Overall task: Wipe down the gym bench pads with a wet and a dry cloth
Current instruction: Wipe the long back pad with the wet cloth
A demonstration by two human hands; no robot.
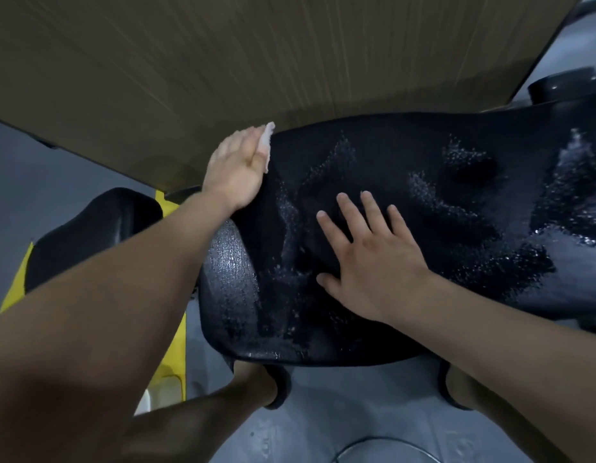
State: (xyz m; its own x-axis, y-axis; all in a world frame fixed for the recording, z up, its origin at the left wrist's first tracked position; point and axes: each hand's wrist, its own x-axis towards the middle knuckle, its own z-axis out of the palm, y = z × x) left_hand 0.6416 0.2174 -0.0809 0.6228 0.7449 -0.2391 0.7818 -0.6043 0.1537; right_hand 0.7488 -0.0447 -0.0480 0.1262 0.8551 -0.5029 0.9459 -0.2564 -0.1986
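A long black bench pad runs from the lower middle to the upper right, its textured surface glistening with wet streaks and droplets. My left hand presses a pale pinkish cloth against the pad's far left edge; only a strip of the cloth shows past my fingers. My right hand lies flat on the pad's near middle, fingers spread, with nothing in it.
A second black pad on a yellow frame stands to the left. A brown wood-grain wall panel rises behind the bench. A dark roller pad sits at the upper right. My feet stand on the grey floor below.
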